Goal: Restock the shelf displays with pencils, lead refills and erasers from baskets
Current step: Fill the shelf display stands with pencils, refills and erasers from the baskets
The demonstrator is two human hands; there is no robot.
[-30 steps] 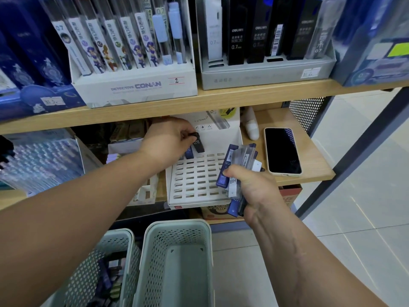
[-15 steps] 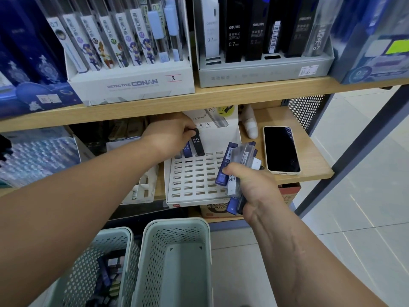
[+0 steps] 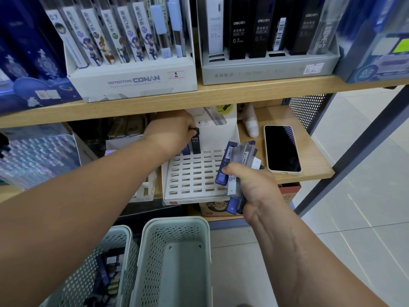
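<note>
The restocking looks barely begun at this display: the white slotted tray (image 3: 194,177) on the lower shelf (image 3: 318,173) has nearly all its slots bare, with only a blue refill case and a black one standing in the back row, toward the tray's 11 o'clock corner. The left hand (image 3: 171,132) pinches the top of that black lead refill case (image 3: 195,142), marked HB 0.5, which stands upright in its slot and seems about seated. At the tray's 3 o'clock edge the right hand (image 3: 252,185) is closed around a fanned bundle of refill cases (image 3: 238,160), blue and clear, all yet to be slotted. Below, at 6 o'clock, one green basket (image 3: 174,262) appears empty, while the left basket (image 3: 104,273) holds more stock. A phone (image 3: 282,148) lies on the shelf at the tray's 2 o'clock.
</note>
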